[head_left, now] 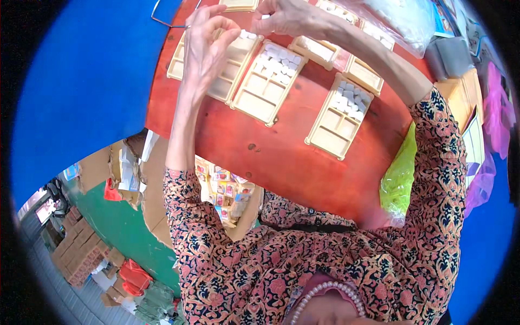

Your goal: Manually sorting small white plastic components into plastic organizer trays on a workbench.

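Note:
My left hand (208, 47) is over a cream compartment tray (234, 66) at the far left of the red table. Its fingers are bent and somewhat apart, and no object shows in them. To its right, my right hand (284, 19) pinches a small white block (265, 17) near the upper edge of the view. Just below it lies another cream tray (254, 97), with many white blocks (279, 62) in its far compartment and bare near ones. A similar tray (331, 140) sits farther right, its far section filled with white blocks (352, 100).
More cream trays (364, 76) lie along the far side of the table (287, 157). A clear plastic bag (401, 21) is at the far right, by a grey container (448, 57). Yellow-green plastic (398, 181) hangs at the right edge. A cardboard box (244, 208) of small packets stands below left.

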